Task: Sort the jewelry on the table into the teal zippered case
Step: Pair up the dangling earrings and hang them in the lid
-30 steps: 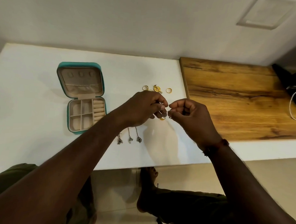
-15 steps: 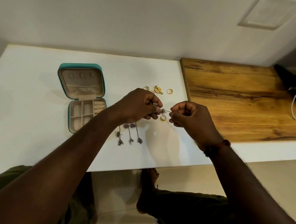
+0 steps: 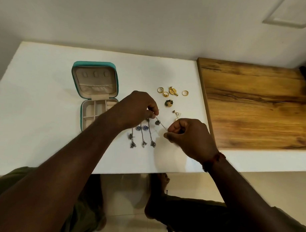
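Change: half a second back the two hands were almost knuckle to knuckle. Now they are apart, with a silver chain piece [image 3: 160, 124] drawn out in a slanting line between them. The left hand [image 3: 138, 108] pinches its upper end. The right hand [image 3: 189, 136] pinches the lower end with the fingers curled in. A small flower charm sits midway along the chain.

Reading: looks like the piece is being straightened or untangled before stowing. Nothing is in the case so far as I can see, so the sorting has barely begun.

Teal zippered case [image 3: 96, 64]: beyond and left of the left hand, open, lid laid back. The lid lining shows three small tabs and a gathered pocket, both bare. The base compartments that are visible hold nothing; the left forearm covers the near right part, so I cannot tell there.

Still loose on the surface [image 3: 44, 115]:
- silver dangles [image 3: 144, 139], just below the left hand
- two blue-stone studs [image 3: 142, 127], between the hands
- gold rings [image 3: 160, 89] and a gold flower piece [image 3: 173, 91], beyond both hands
- green-and-gold piece [image 3: 169, 103] and a triangular earring [image 3: 177, 114], just above the right hand
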